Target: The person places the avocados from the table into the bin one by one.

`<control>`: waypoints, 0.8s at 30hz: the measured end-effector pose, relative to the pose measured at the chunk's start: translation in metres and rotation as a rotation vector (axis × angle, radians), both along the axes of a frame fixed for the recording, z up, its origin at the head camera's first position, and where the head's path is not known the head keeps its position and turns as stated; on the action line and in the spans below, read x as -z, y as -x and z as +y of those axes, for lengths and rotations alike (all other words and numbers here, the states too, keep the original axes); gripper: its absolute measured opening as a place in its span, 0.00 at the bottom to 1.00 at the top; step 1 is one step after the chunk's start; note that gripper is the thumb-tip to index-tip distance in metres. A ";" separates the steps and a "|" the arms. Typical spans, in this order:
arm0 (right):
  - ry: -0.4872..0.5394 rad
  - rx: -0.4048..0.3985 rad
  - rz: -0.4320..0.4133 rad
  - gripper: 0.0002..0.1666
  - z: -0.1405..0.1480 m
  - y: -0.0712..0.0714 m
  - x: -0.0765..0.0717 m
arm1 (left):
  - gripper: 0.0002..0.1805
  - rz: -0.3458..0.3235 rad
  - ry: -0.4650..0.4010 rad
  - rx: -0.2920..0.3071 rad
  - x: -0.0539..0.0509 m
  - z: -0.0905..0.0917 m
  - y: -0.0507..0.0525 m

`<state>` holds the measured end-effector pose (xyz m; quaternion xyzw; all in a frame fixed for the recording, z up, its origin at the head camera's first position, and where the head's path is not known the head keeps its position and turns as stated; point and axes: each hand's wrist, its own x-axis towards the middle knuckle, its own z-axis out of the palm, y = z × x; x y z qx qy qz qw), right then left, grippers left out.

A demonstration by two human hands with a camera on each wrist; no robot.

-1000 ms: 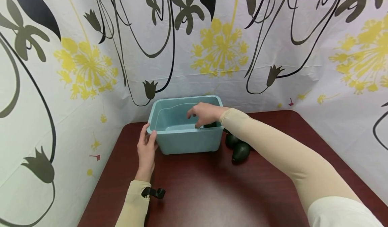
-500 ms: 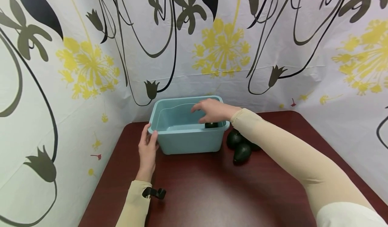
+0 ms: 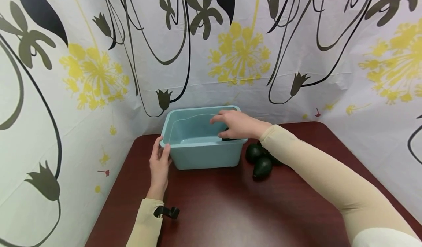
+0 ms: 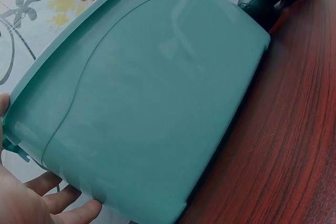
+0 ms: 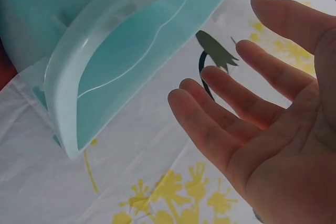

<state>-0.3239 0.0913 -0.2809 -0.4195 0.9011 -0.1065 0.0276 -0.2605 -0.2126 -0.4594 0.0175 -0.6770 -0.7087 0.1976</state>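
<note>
A light blue plastic bin [image 3: 206, 157] stands near the back of the table. My left hand [image 3: 159, 168] holds its left end at the rim; in the left wrist view the fingers [image 4: 79, 213] lie against the end wall below the rim. Over the bin's right end is my right hand [image 3: 242, 125], its fingers [image 5: 205, 124] spread and loosely bent with nothing between them. Just beneath it, partly hidden by the hand and the front rim, a dark green avocado [image 3: 228, 139] lies inside the bin. Several more avocados [image 3: 262, 168] rest on the table against the bin's right side.
The dark reddish-brown table [image 3: 211, 210] extends in front of the bin. A white cloth with a flower print [image 3: 237, 56] hangs behind the table and along both sides. A black strap mount [image 3: 166, 212] sits on the left wrist.
My right hand has drawn back to the right over the bin, rising a little and then dipping slightly. The left hand keeps its place on the rim, and the bin stays put.
</note>
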 end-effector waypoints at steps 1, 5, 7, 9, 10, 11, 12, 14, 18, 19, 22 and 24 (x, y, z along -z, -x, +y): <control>0.003 -0.001 0.005 0.28 0.001 -0.002 0.000 | 0.31 -0.002 -0.006 0.006 0.000 0.000 0.000; 0.020 -0.008 0.018 0.28 0.007 -0.010 0.000 | 0.31 -0.014 -0.015 0.026 -0.014 0.003 -0.010; 0.030 -0.006 0.016 0.28 0.011 -0.013 0.001 | 0.32 -0.018 -0.018 0.035 -0.021 0.005 -0.015; 0.039 0.002 0.017 0.29 0.015 -0.017 0.002 | 0.32 -0.018 -0.012 0.037 -0.025 0.007 -0.018; 0.043 0.005 0.019 0.28 0.017 -0.019 0.002 | 0.32 -0.017 -0.012 0.039 -0.025 0.007 -0.018; 0.046 0.007 0.023 0.28 0.019 -0.020 0.003 | 0.32 -0.018 -0.011 0.039 -0.024 0.007 -0.018; 0.050 0.005 0.029 0.28 0.021 -0.023 0.004 | 0.32 -0.016 -0.010 0.040 -0.024 0.007 -0.017; 0.054 -0.005 0.053 0.28 0.024 -0.027 0.005 | 0.32 -0.014 -0.006 0.039 -0.024 0.006 -0.017; 0.080 -0.037 0.099 0.28 0.029 -0.035 0.007 | 0.32 -0.018 0.004 0.035 -0.024 0.006 -0.017; 0.089 -0.043 0.104 0.27 0.031 -0.037 0.007 | 0.32 -0.021 0.005 0.033 -0.025 0.006 -0.017; 0.116 -0.050 0.110 0.26 0.037 -0.043 0.009 | 0.32 -0.028 0.007 0.030 -0.025 0.007 -0.018; 0.123 -0.050 0.113 0.25 0.041 -0.047 0.011 | 0.32 -0.028 0.005 0.032 -0.025 0.007 -0.018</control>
